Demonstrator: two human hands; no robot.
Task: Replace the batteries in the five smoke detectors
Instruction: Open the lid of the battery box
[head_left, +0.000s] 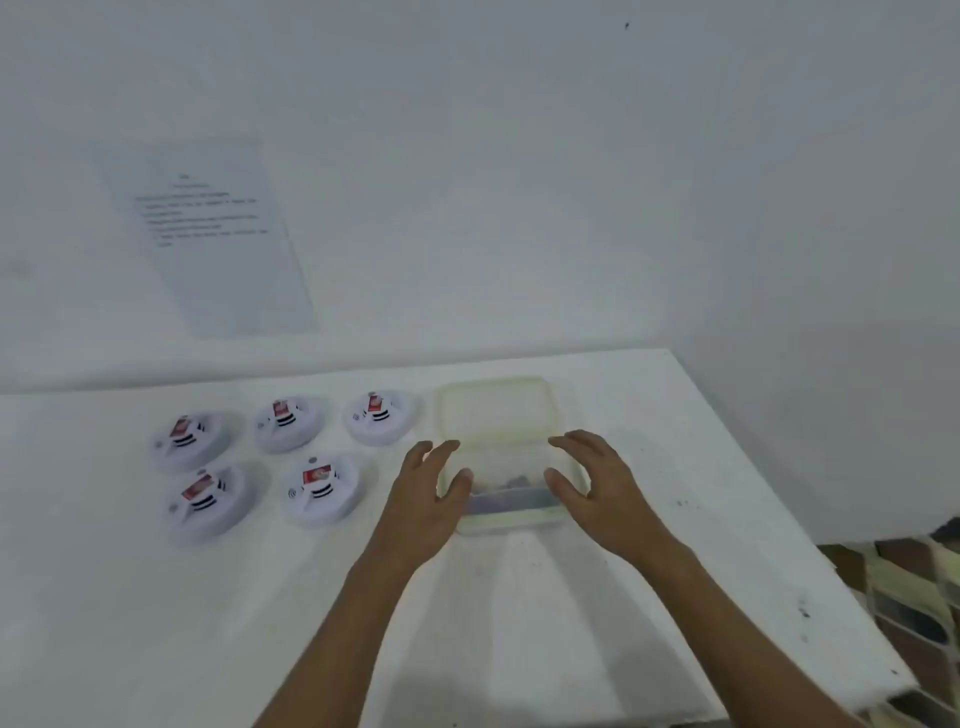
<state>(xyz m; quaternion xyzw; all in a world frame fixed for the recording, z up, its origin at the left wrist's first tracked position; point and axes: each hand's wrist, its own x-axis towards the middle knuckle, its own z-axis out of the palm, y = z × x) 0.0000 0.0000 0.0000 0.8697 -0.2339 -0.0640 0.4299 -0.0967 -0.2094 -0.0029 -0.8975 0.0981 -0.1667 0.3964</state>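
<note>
your left hand (434, 499) sits at the left side of the clear, pale-yellow plastic box (511, 512), fingers spread and loosely bent, thumb reaching toward the box's left wall; whether it actually touches the plastic is too blurred to tell. your right hand (597, 486) mirrors it at the box's right side, fingers spread and slightly curved, thumb toward the right wall, contact equally unclear. neither hand is wrapped around anything. the box's hinged lid (496, 410) lies open and flat on the table beyond your fingertips. inside the box, between your two thumbs, lie some dark, bluish items (511, 491), too blurred to identify.

to the left of your left hand, five round white smoke detectors rest on the white table (130, 623), each showing a red-and-white label and black slots on top: three in a far row (189, 439) (288, 422) (379, 415) and two nearer you (210, 501) (323, 487). the nearest one is just beside your left hand, apart from it.

farther off, up and left of your hands, a printed paper sheet (218, 239) hangs on the white wall.
</note>
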